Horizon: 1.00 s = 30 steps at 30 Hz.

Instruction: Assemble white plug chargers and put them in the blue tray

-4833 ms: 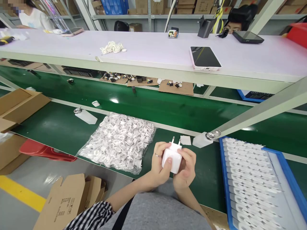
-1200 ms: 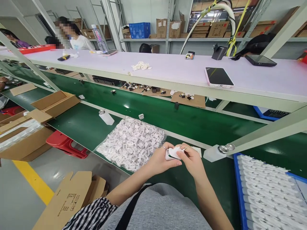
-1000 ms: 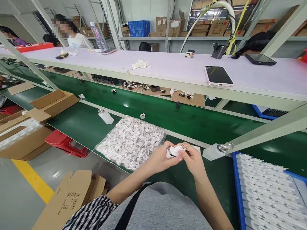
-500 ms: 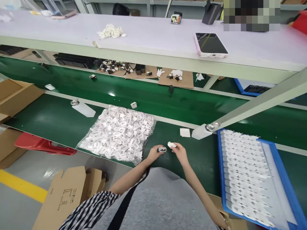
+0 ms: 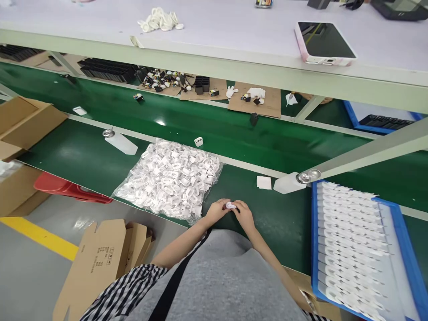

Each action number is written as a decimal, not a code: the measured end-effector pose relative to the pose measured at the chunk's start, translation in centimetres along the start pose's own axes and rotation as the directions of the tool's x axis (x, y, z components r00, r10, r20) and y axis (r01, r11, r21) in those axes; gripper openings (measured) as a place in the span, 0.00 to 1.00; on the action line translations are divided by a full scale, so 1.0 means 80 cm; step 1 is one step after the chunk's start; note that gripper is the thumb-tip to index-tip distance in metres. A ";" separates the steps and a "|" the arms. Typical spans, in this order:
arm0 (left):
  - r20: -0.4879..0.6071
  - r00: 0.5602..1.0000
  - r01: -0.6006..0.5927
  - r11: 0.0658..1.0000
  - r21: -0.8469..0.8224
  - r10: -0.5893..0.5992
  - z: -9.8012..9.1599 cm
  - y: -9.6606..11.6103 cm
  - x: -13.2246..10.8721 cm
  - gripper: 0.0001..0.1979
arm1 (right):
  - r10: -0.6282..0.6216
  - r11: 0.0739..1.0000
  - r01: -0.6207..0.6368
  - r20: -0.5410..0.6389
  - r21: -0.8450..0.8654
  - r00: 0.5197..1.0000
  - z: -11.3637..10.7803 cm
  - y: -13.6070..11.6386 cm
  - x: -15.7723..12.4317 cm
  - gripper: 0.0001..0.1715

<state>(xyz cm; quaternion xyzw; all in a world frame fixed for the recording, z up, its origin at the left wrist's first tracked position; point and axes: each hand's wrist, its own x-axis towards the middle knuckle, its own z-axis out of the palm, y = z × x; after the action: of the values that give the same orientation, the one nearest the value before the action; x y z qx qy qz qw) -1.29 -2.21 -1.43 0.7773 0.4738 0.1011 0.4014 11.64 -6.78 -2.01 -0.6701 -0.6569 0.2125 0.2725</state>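
Green workbench (image 5: 277, 236), small white piece (image 5: 230, 205) between the two hands (image 5: 216, 213) (image 5: 244, 216), both gripping it

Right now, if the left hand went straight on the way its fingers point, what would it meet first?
The left hand would first meet the small white piece in its grasp, then probably the right hand just beyond, though depth is hard to judge.

Head view: from the wearer's head, facing forward and steeply down.
Nearest: shirt (image 5: 227, 276), at the bottom edge.
Centre: bench (image 5: 281, 227), a little farther off, with left hand (image 5: 216, 212) and right hand (image 5: 245, 216) just below mid-frame.
Top edge: cuts across the shelf (image 5: 220, 26), beyond the bench.
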 end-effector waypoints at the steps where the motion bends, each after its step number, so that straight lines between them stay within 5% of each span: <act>1: 0.011 1.000 -0.012 0.999 0.033 0.011 -0.002 0.002 0.001 0.15 | 0.001 0.999 0.000 0.027 -0.034 1.000 -0.001 0.000 0.002 0.11; 10: 0.266 0.951 -0.007 0.847 0.531 -0.159 -0.025 0.045 0.024 0.09 | 0.092 0.957 0.009 0.331 -0.290 0.939 -0.020 -0.019 0.023 0.12; 18: 0.310 0.951 -0.165 0.833 0.528 -0.007 -0.029 0.034 0.017 0.13 | 0.063 0.905 0.072 0.300 -0.419 0.952 -0.016 -0.027 0.016 0.14; 30: 0.380 0.924 -0.247 0.806 0.538 0.029 -0.031 0.040 0.034 0.06 | -0.052 0.901 0.155 0.255 -0.405 0.966 -0.014 -0.011 0.020 0.11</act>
<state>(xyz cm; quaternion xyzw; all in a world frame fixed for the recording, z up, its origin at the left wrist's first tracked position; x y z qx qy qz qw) 0.94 0.61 1.89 0.8998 0.3431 -0.1593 0.2172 11.77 -5.31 -0.51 -0.6466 -0.7500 0.1293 0.0517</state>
